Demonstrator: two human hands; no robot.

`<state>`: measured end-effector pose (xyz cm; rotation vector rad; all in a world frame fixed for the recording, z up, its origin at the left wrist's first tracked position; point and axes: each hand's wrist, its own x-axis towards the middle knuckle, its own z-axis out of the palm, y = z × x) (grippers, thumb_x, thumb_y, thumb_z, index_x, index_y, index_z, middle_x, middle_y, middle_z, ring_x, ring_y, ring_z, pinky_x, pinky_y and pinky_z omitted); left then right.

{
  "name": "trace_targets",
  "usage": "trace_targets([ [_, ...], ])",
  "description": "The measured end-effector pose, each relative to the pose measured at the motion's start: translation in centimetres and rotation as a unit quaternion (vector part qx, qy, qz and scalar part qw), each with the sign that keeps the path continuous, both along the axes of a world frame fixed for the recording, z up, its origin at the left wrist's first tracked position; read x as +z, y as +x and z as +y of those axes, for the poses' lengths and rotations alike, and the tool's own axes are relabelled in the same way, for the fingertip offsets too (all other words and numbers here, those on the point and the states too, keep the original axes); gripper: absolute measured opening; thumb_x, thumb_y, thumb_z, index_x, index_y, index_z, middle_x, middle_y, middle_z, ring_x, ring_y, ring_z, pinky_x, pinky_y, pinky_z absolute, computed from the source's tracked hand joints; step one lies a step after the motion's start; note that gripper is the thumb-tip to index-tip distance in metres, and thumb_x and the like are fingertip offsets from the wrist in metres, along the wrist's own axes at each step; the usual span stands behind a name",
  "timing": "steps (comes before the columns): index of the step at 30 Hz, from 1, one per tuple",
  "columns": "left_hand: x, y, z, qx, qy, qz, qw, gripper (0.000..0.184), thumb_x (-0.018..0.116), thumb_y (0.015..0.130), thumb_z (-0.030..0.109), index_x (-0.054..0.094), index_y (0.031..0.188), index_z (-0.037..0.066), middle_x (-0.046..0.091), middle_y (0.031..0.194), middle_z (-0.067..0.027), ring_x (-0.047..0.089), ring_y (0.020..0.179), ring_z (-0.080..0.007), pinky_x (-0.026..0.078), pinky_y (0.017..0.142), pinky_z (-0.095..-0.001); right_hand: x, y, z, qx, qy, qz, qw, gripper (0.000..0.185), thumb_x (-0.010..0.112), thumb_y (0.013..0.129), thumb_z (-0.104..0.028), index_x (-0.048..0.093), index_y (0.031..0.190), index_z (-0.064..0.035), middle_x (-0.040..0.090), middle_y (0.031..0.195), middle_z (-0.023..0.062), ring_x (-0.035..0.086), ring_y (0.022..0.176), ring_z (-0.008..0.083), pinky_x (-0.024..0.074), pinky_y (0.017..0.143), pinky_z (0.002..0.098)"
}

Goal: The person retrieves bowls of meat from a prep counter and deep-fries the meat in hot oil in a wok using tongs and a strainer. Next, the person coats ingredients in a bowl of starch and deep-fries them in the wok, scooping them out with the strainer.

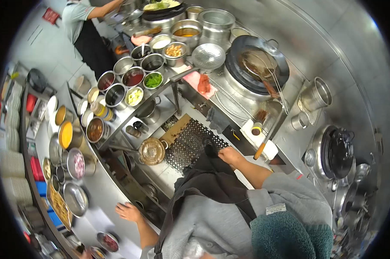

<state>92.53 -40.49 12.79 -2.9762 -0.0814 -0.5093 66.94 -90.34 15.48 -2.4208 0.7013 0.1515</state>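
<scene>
Handle (269,137) with a wooden end is laid aslant over the front edge of the range (236,105), its tip jutting past a folded cloth (269,149), close to the right forearm. It could be caught by the sleeve if the body is turned sharply — the tool would then be dragged, and the strainer (257,62) resting in the wok (242,47) might be jolted with it.

On the left side, a steel bowl (75,200) and a small bowl (99,236) of red pieces are set on the counter (103,205). Either could be knocked, should the left arm be swept sideways without a look. A lidded pot (152,151) is placed low beside the perforated mat (195,144); it could be kicked if a step is taken carelessly.

Pose: the left arm is held out to the side, its hand (129,212) palm-down at the counter's edge. Fingers are spread, nothing gripped; whether the surface is touched cannot be told. The right arm is bent at the elbow, its hand (230,156) carried in front of the dark apron (203,183), short of the handle. Fingers there are curled — whether anything is held cannot be made out.
</scene>
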Motion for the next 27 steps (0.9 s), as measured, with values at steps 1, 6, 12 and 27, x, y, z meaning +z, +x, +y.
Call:
trace_targets([
  [1,-0.3,0.1,0.1,0.014,0.002,0.011,1.0,0.043,0.043,0.093,0.03,0.046,0.13,0.008,0.042,0.137,-0.0145,0.037,0.128,-0.0301,0.031,0.101,-0.0466,0.9,-1.2,-0.4,-0.034,-0.002,-0.015,0.999,0.017,0.057,0.081,-0.02,0.068,0.085,-0.0068,0.066,0.084,0.016,0.063,0.083,0.0345,0.0498,0.077,0.0432],
  [6,-0.3,0.6,-0.7,0.025,0.014,-0.001,1.0,0.043,0.042,0.092,0.03,0.046,0.129,0.008,0.043,0.135,-0.0136,0.038,0.127,-0.0298,0.033,0.099,-0.0473,6.0,-7.2,-4.9,-0.281,-0.085,-0.173,0.94,0.016,0.058,0.082,-0.018,0.067,0.085,-0.0048,0.065,0.08,0.0163,0.064,0.074,0.0333,0.0499,0.066,0.0398],
  [12,2.0,5.1,-11.2,0.077,-0.097,0.153,0.981,0.047,0.059,0.076,0.023,0.054,0.118,0.003,0.05,0.125,-0.018,0.047,0.117,-0.0323,0.041,0.094,-0.046,12.6,-12.3,-17.3,-0.471,-0.228,-0.226,0.822,0.02,0.062,0.08,-0.009,0.065,0.097,-0.0003,0.063,0.093,0.0189,0.062,0.084,0.033,0.0488,0.074,0.0388],
  [27,13.5,-13.3,-67.9,-0.123,-0.496,0.832,0.215,0.054,0.046,0.094,0.032,0.037,0.131,-0.006,0.051,0.123,-0.0223,0.052,0.114,-0.0326,0.041,0.1,-0.0458,10.3,-12.6,-34.8,-0.342,-0.256,0.011,0.904,0.046,0.046,0.082,-0.004,0.045,0.128,-0.0007,0.059,0.104,0.0274,0.061,0.089,0.0428,0.0497,0.08,0.0475],
])
